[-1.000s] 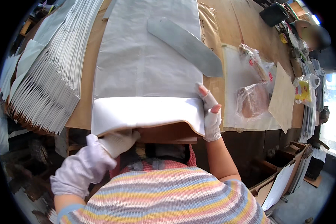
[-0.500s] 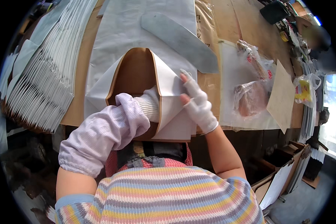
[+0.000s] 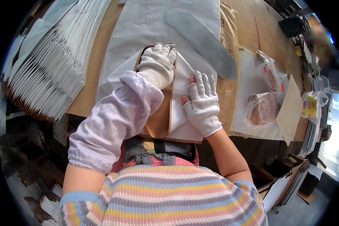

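A paper sack (image 3: 184,75), white outside with a brown lining (image 3: 157,122), lies before me, its near end spread into an opening with folded corners. My left hand (image 3: 157,62), in a white knit glove below a pale lilac sleeve cover, lies over the far edge of the opening, fingers stretched forward and close together. My right hand (image 3: 205,103), in a white glove with the thumb and a fingertip bare, rests flat with fingers extended on the right folded flap. Beyond it a grey flat plate (image 3: 201,41) with angled ends lies slantwise on white sheets.
A fanned stack of white folded paper (image 3: 51,71) fills the left of the table. To the right are clear plastic bags (image 3: 261,109), a beige board (image 3: 290,109) and a yellow-and-white bag (image 3: 312,105). Cartons (image 3: 286,165) stand below, right. A blurred person (image 3: 324,45) is at far right.
My left hand has come out of the sack's opening and moved forward onto its far edge. My right hand now lies flatter on the flap. The whole view has shifted slightly.
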A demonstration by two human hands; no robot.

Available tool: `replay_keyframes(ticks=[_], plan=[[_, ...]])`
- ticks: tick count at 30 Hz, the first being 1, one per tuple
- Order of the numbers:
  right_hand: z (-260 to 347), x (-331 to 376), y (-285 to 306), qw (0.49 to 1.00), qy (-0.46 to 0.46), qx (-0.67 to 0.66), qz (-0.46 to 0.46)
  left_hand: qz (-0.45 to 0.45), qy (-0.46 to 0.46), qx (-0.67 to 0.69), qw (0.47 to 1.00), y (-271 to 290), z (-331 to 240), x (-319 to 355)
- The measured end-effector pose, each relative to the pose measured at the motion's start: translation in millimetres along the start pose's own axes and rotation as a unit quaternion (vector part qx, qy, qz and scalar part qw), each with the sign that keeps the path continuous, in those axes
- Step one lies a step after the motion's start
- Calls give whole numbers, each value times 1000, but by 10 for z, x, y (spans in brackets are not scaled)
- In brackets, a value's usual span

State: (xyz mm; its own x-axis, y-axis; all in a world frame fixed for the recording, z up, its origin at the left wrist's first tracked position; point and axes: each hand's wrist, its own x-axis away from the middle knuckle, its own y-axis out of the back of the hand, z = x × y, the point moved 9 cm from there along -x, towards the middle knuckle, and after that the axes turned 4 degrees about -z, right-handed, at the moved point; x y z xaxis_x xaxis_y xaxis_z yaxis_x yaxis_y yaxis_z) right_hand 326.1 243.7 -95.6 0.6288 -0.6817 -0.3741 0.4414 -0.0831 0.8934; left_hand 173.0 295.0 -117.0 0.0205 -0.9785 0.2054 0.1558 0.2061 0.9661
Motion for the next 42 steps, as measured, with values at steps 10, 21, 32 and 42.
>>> replay_keyframes(ticks=[10,21,32,42], plan=[[78,112,24,998,-7,38,47,-325,-70,604,725,657,1255,1230],[969,-560,-391,939,254,-179,145,-132,138,656,730,-940,1834,1725],[1466,-381,-1758,866,98,-372,319,-164,88,468,864,-438,1506,1714],[1126,-60,-1757,763,-27,-548,343,-267,40,243,932,-277,1706,1903]])
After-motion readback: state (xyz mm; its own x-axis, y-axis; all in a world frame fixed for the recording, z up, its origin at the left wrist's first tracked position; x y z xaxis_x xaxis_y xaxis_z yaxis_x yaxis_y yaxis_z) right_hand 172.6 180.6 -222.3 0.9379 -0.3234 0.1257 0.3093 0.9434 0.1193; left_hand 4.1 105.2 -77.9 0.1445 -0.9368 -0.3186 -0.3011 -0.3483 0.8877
